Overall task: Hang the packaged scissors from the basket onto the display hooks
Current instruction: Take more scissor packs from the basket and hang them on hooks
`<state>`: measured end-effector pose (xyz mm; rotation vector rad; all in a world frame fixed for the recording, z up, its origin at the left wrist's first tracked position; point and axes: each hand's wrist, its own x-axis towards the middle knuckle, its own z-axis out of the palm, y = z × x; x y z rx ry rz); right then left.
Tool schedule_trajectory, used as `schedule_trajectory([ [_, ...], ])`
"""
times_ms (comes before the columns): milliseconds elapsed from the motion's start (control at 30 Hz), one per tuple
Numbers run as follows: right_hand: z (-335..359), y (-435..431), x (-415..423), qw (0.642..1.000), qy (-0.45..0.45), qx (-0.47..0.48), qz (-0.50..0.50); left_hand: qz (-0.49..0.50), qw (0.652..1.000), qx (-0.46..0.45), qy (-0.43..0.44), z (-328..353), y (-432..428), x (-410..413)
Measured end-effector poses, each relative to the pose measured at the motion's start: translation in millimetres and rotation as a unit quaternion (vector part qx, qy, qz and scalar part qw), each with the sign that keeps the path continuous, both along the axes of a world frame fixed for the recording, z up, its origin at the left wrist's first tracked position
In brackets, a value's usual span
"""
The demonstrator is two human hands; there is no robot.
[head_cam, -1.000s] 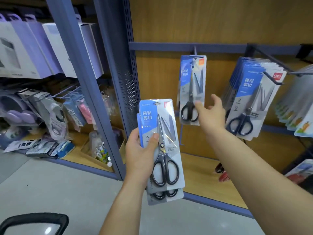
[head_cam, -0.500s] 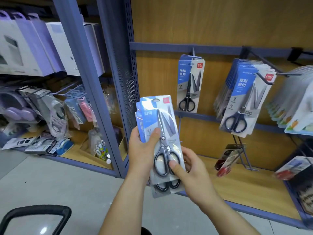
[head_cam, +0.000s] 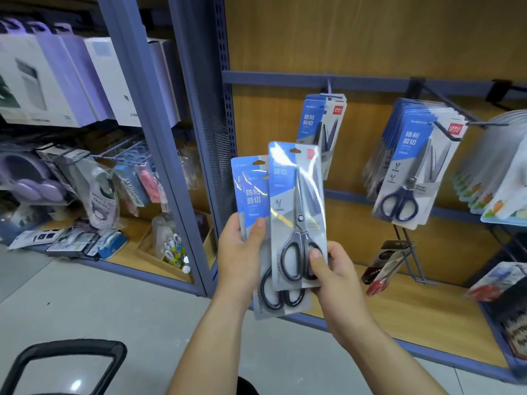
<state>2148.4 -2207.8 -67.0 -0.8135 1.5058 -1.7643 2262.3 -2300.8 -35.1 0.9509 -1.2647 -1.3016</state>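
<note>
My left hand (head_cam: 242, 252) grips a small stack of packaged scissors (head_cam: 252, 195) with blue-and-grey cards. My right hand (head_cam: 333, 269) pinches the lower end of one scissors pack (head_cam: 296, 212), lifted up and to the right, partly apart from the stack. Behind them, packs of the same scissors (head_cam: 320, 129) hang on a display hook (head_cam: 329, 89) on the wooden back panel. The black basket handle (head_cam: 65, 354) shows at the bottom left.
A thick bunch of other scissors packs (head_cam: 413, 166) hangs on a hook to the right, with more carded goods (head_cam: 496, 178) beyond. A blue metal upright (head_cam: 205, 138) divides the bays. The left bay holds boxes and hanging pouches. Grey floor lies below.
My right hand left the hanging packs, came down to the stack and took hold of the front pack, then slid it up and to the right off the stack.
</note>
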Motion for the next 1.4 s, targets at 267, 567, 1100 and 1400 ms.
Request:
schedule_trajectory([
  [267, 22.8, -6.3, -40.4, 0.995, 0.077, 0.001, -0.07, 0.029, 1.0, 0.012, -0.005, -1.1, -6.6, 5.4],
  [567, 40.3, -36.3, -66.6, 0.981, 0.148, 0.023, -0.123, 0.01, 1.0, 0.01, -0.005, 0.1, -4.8, 0.2],
  [1100, 59.4, -115.2, -92.4, 0.978, 0.097, 0.109, -0.15, 0.002, 1.0, 0.01, -0.028, -0.9, -7.3, -5.8],
  [1400, 29.6, -20.6, -25.7, 0.986, 0.1, 0.074, 0.108, 0.005, 1.0, 0.022, 0.0, -1.9, -13.5, -10.8],
])
